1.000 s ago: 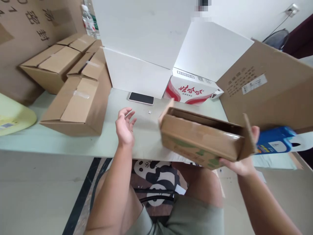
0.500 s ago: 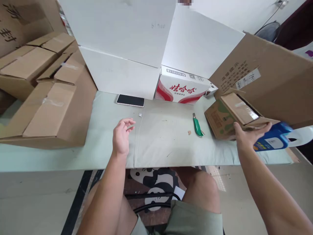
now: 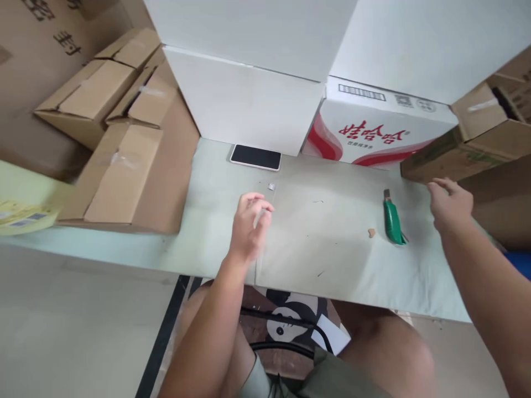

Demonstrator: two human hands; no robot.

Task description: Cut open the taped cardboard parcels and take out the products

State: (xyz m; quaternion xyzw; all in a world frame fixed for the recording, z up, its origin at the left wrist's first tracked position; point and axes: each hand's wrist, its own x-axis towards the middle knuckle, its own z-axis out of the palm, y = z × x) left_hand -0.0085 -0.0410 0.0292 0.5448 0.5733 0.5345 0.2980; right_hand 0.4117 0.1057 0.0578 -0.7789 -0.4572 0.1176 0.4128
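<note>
My left hand (image 3: 251, 226) hovers over the pale green tablecloth (image 3: 323, 243), fingers loosely bent and apart, holding nothing. My right hand (image 3: 451, 203), also loosely bent and without anything in it, is just in front of a brown carton (image 3: 440, 157) at the right. Between the hands lies a green utility knife (image 3: 392, 222), its tip pointing away from me. Beside it is a small brown scrap (image 3: 371, 233). A dark-screened phone (image 3: 256, 157) rests beyond my left hand, near a tiny white piece (image 3: 271, 187).
Taped brown cartons (image 3: 124, 171) crowd the left, by a yellow sheet (image 3: 25, 193). White panels (image 3: 244, 99) wall off the back, with a white-and-red carton (image 3: 373, 127) against them. A blue bottle (image 3: 518, 262) shows partly at the right edge.
My right hand has let go of the brown carton, which now stands against the right side beside the white-and-red carton. The view has turned left and closer. My left hand stays empty.
</note>
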